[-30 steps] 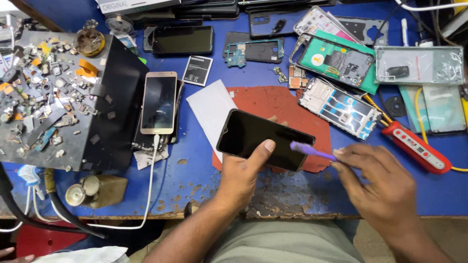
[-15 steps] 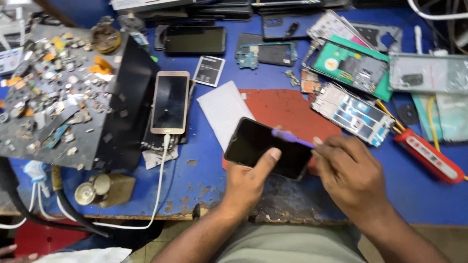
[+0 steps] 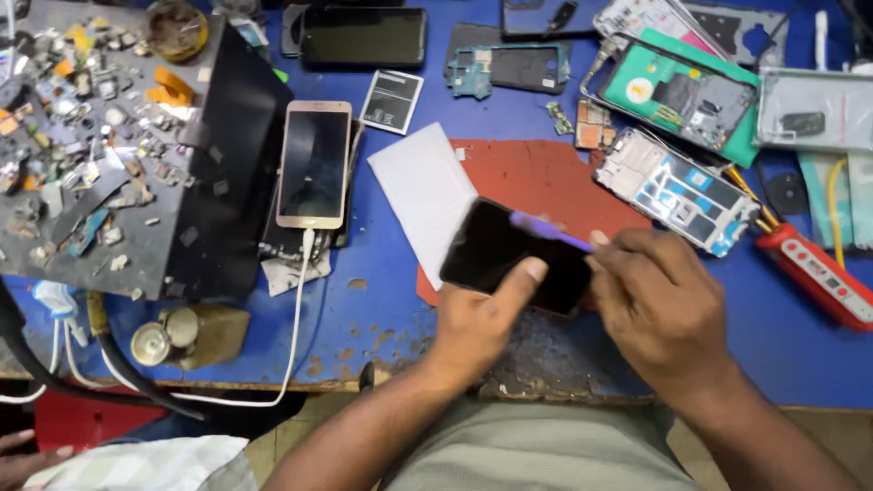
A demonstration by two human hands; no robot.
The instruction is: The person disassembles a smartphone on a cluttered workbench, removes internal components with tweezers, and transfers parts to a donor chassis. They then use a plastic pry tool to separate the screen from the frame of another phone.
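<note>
Right hand (image 3: 668, 305) has slid in closer, purple tool (image 3: 550, 231) now over the black phone (image 3: 514, 256), grip pinched on it. Left hand (image 3: 482, 323) grip steadies phone near table front edge, on red mat (image 3: 536, 177). Risk: tool slips, scratches screen.

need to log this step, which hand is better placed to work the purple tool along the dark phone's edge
Right, probably: the right hand already pinches the purple tool with its tip over the dark phone. The left hand is busy steadying the phone.
</note>
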